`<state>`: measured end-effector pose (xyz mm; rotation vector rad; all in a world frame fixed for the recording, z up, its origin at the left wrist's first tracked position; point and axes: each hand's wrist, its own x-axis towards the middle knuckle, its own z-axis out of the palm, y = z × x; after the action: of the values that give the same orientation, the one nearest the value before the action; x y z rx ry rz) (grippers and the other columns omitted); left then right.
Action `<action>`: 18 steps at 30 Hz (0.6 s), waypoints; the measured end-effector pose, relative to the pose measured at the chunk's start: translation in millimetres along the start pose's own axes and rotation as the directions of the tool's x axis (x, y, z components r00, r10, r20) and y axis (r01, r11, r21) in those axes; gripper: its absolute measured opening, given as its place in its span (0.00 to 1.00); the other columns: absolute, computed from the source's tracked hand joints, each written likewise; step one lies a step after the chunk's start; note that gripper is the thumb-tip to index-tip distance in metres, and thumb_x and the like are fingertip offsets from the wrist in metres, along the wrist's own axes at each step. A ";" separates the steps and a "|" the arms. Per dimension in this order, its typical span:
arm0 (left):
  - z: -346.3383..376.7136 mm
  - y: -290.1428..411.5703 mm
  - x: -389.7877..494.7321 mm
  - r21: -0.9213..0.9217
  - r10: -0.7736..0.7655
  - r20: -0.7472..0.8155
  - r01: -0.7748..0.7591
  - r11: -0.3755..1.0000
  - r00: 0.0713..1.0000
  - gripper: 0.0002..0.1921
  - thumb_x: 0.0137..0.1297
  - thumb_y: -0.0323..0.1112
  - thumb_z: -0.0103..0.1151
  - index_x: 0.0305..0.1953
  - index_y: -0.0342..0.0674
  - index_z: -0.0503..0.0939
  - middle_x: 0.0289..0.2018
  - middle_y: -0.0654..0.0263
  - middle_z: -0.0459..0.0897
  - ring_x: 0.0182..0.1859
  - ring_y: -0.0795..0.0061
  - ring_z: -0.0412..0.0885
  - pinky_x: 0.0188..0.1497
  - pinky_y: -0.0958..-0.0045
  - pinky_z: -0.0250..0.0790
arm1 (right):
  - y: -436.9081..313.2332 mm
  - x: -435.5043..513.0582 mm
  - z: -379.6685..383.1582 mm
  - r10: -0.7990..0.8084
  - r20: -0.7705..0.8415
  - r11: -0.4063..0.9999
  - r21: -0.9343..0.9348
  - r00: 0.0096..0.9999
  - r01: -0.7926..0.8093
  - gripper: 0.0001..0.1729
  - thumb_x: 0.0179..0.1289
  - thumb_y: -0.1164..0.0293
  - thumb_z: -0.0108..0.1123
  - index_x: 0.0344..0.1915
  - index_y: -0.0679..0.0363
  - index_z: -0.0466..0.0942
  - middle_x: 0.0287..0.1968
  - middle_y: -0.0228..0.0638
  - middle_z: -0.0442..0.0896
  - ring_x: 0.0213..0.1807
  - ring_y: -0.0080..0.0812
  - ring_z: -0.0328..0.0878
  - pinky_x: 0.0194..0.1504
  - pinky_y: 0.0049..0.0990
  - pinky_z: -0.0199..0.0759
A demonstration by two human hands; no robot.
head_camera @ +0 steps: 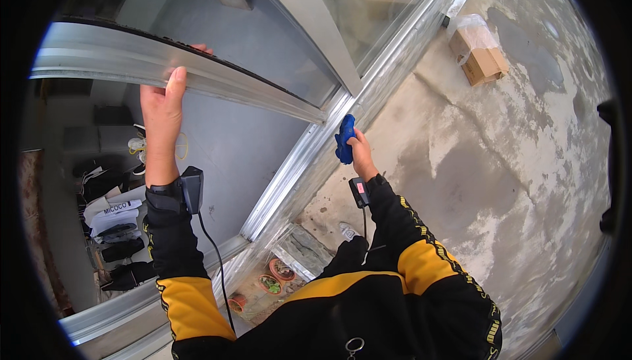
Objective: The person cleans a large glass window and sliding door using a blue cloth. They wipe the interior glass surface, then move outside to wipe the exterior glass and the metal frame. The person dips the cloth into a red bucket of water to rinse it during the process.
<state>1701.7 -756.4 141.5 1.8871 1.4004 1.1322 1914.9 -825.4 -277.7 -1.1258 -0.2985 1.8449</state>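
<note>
My left hand [163, 108] grips the metal edge frame of a sliding glass door panel [108, 56], thumb on the near face and some fingertips showing beyond it. In my right hand [364, 156] is a bunched blue cloth [345, 140], held just outside the metal door track [296, 162]. The cloth is close to the lower end of the panel frame; whether it touches the sill cannot be made out. A second framed glass panel [390, 9] stands farther along the track.
A cardboard box [476, 56] with clear plastic over it sits on the stained concrete floor [459, 172]. Several potted plants [270, 284] stand by a stone step [301, 246]. Indoors, folded clothes [116, 222] and white shoes [137, 145] are at left. Cables hang from both wrist devices.
</note>
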 end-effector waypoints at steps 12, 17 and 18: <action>-59.8 -2.0 -99.8 -0.041 -0.101 -0.124 0.096 0.995 0.987 0.29 0.68 0.45 0.57 0.60 0.31 0.62 0.53 0.42 0.76 0.56 0.47 0.77 0.62 0.51 0.68 | 25.9 45.9 37.9 -0.053 -0.004 0.997 0.048 0.999 0.053 0.39 0.65 0.71 0.47 0.76 0.61 0.48 0.61 0.41 0.70 0.58 0.33 0.70 0.61 0.28 0.63; -82.0 -5.8 -131.6 -0.004 -0.092 -0.114 0.092 0.996 0.989 0.32 0.68 0.52 0.54 0.62 0.32 0.61 0.54 0.42 0.75 0.58 0.46 0.76 0.64 0.50 0.66 | 103.2 35.8 104.0 -0.346 -0.214 0.884 -0.402 0.913 0.241 0.39 0.69 0.70 0.47 0.75 0.62 0.44 0.70 0.51 0.55 0.70 0.49 0.56 0.71 0.34 0.49; -85.3 -6.9 -137.1 0.004 -0.095 -0.117 0.096 0.995 0.989 0.32 0.69 0.53 0.53 0.62 0.32 0.62 0.55 0.42 0.75 0.59 0.45 0.75 0.65 0.49 0.65 | 122.7 24.3 114.0 -0.345 -0.220 0.863 -0.457 0.913 0.216 0.38 0.69 0.70 0.46 0.75 0.61 0.44 0.70 0.49 0.56 0.69 0.47 0.57 0.70 0.33 0.50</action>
<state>1609.6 -889.2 136.8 1.7646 1.5452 1.2076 1748.7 -845.2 -302.9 -1.5452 -0.6784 1.3556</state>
